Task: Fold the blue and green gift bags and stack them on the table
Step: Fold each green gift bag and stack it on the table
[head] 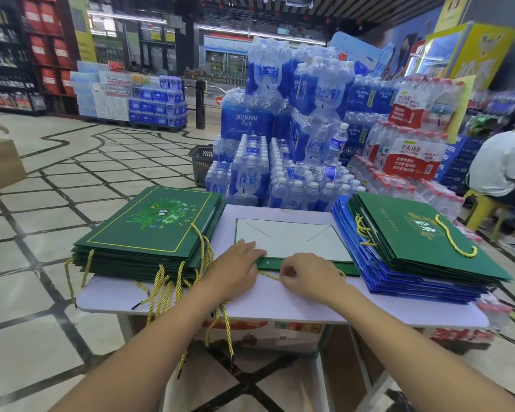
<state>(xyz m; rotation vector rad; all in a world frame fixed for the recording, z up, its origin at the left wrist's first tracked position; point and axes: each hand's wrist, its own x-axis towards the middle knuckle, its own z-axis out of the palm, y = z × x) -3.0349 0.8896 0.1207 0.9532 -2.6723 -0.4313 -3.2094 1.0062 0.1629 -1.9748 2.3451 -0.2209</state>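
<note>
"SATINE" on green stack, left. "AQUAFINA" on water packs behind table. Right stack: blue bags, green on top. Seated person far right. Bag flat between stacks, white side up. Left hand flat on its near-left corner, fingers together. Right hand curled, pinching yellow cord.

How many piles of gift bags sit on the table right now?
2. A green pile at the left end of the table, a blue pile topped with green bags at the right end. One single bag lies flat between them.
</note>
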